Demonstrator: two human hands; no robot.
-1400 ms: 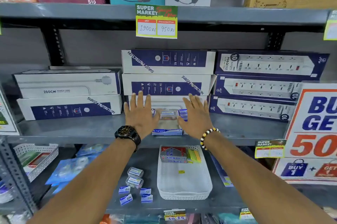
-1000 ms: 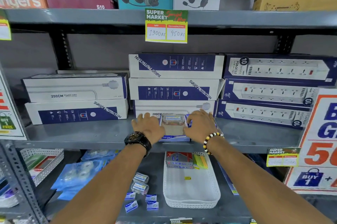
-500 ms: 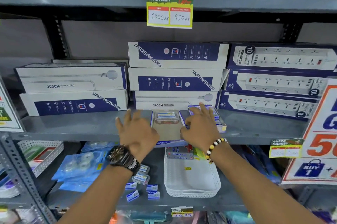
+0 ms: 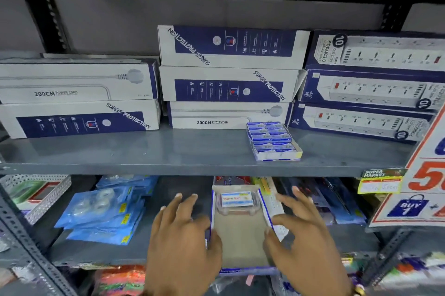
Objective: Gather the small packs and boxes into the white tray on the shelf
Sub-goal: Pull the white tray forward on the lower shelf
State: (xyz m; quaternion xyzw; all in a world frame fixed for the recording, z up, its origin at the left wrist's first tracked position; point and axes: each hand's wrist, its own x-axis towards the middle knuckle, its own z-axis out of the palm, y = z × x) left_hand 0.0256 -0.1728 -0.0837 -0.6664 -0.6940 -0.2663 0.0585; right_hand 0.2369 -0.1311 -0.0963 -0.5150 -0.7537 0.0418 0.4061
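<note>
Between my two hands is an open blue-edged carton [image 4: 240,238] with a brown inside, held level in front of the lower shelf. A small clear pack [image 4: 237,200] with a white label lies at its far end. My left hand [image 4: 183,235] presses the carton's left wall and my right hand [image 4: 303,230] presses its right wall, fingers spread. The white tray [image 4: 277,209] is mostly hidden beneath the carton; only a strip of its perforated side shows on the right. A second carton of small blue boxes [image 4: 273,140] rests on the middle shelf.
Stacked surge-protector boxes [image 4: 228,84] line the back of the grey middle shelf [image 4: 168,151]. Blue tape packs [image 4: 103,211] lie left of the tray, a perforated basket [image 4: 36,194] at the far left. A sale sign [image 4: 423,175] overhangs the right side.
My hands closed on the open carton on the middle shelf and brought it down in front of the lower shelf, over the tray. The carton of blue boxes stayed behind.
</note>
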